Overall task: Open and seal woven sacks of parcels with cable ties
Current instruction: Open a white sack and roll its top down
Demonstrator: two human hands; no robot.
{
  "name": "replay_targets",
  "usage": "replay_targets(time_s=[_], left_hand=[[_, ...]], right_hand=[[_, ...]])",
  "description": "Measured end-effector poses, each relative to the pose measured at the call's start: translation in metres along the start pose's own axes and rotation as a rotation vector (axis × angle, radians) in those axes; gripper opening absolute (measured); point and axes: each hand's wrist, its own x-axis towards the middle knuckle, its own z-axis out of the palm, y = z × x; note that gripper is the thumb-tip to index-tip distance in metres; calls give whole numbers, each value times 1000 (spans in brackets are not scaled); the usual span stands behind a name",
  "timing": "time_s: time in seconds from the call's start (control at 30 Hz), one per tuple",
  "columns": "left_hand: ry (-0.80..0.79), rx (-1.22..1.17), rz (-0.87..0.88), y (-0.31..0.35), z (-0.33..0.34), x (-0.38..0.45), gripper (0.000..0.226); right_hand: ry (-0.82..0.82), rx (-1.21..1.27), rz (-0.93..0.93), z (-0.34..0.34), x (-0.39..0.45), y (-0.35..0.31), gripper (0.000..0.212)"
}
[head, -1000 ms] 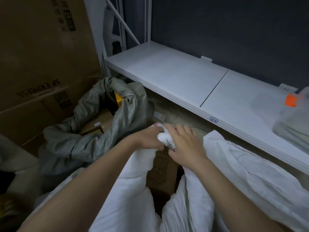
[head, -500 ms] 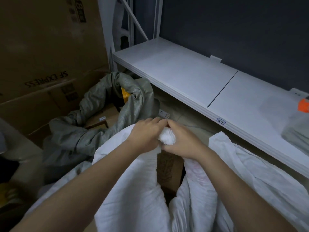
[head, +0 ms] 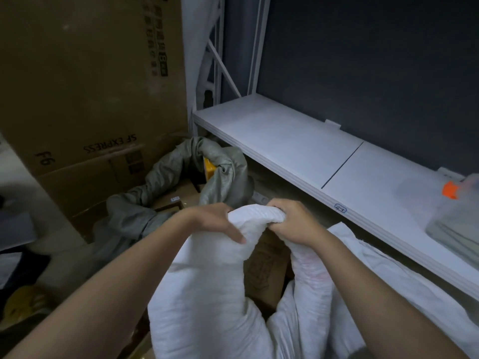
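The person's left hand (head: 216,224) and right hand (head: 293,221) both squeeze the rolled top of the white woven sack (head: 207,294), fingers curled tight around the cloth, down at about six o'clock in front of the white shelf (head: 285,141). A brown parcel box (head: 267,265) shows inside the mouth. I think they are pulling the mouth open, since the hands sit apart. Next they likely need to spread the cloth wider; I see no cable tie.

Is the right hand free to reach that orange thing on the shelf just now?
Probably not right away. The right hand grips the bunched mouth of the white sack, as does the left hand. Nothing visibly blocks the way across the shelf to the orange thing, but it must let go first.
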Motion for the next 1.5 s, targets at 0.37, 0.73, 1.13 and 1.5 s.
replay_targets(time_s=[0.37,0.73,1.13,1.5], left_hand=[[68,-182,244,29,-1,-50,45],[236,-244,176,10,13,-41,32],[574,187,73,5,39,-32,17],[429,347,-32,8,60,-38,57]], right_hand=[[-143,-62,-45,-14,-8,-63,16],[-156,-286,-89,-11,-22,-70,50],[-377,-425,243,-13,-14,-84,34],[-542,-199,329,24,-1,-68,14]])
